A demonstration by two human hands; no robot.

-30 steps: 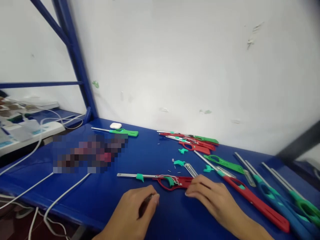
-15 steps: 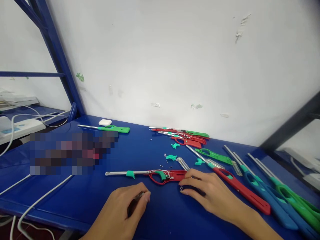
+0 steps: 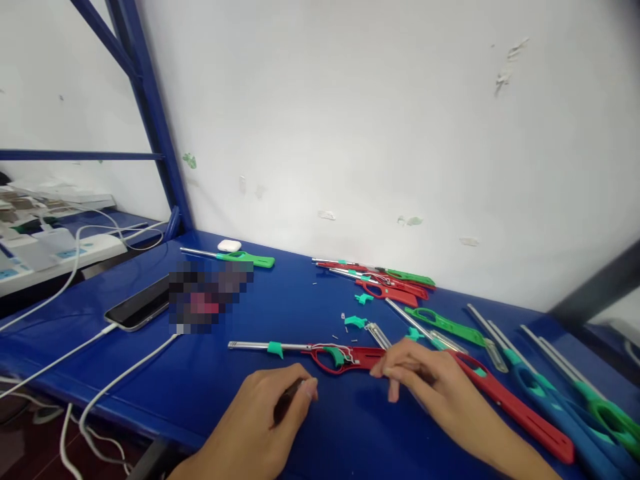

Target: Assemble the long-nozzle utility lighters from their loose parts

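Observation:
An opened red lighter (image 3: 365, 357) lies on the blue table, its metal tube pointing left. A teal trigger (image 3: 336, 357), white wires and a teal collar (image 3: 275, 349) show on it. My right hand (image 3: 425, 380) is over its handle end, thumb and fingertips drawn together there; what they pinch, if anything, is hidden. Nearer me, my left hand (image 3: 265, 420) is curled closed with thumb against forefinger, and its contents cannot be made out. Behind the lighter are a loose teal piece (image 3: 355, 322), a clear fuel tank (image 3: 379, 335) and several tiny metal bits.
Whole lighters, one red (image 3: 520, 407), others blue (image 3: 560, 413) and green (image 3: 613, 417), lie at right. Opened red lighters (image 3: 395, 292) are piled by the wall. At left are a green lighter (image 3: 250, 259), a white case (image 3: 229, 246), a phone (image 3: 140, 303) and white cables (image 3: 125, 370).
My right hand's fingers, earlier spread around a small metal bit by the handle end, have drawn together. That bit is out of sight. The view has swung left; my left hand stays curled.

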